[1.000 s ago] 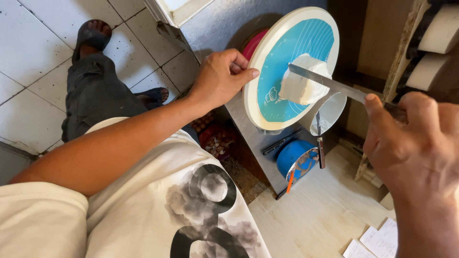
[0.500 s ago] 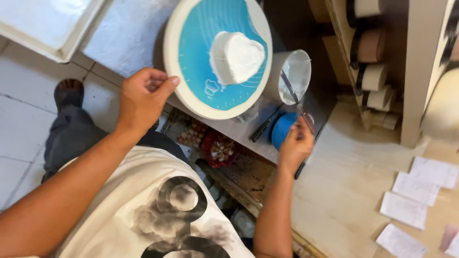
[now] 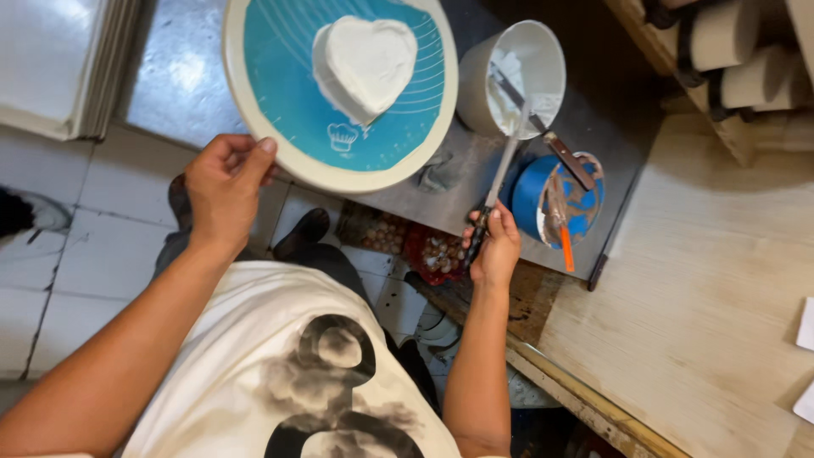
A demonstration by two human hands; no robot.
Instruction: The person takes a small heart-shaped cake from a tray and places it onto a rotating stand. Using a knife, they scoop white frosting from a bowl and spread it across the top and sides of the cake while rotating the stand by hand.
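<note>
The turntable (image 3: 339, 170) is cut off by the top edge of the view, so its far rim is not seen. The person's own body hides the near edge of the worktop (image 3: 458, 191), and the things on the shelf under it are too dark to make out.

Compared with half a second ago, the view sits closer over the cake (image 3: 366, 61). The left hand has kept its place at the turntable rim, and the right hand, which was by the blue tub (image 3: 534, 199), now has the spatula's blade reaching into the white bucket (image 3: 513, 76).

The left hand (image 3: 222, 188) is at the near left rim of the turntable, fingers curled and half closed, with the fingertips touching the rim. The heart-shaped white cake stands on the blue mat in the middle of the turntable.

The right hand (image 3: 492, 248) is at the near edge of the worktop, fingers closed tight around the dark handle of the spatula (image 3: 502, 174). The blade points away into the white bucket. A second tool with an orange handle lies across the blue tub just beside it.
</note>
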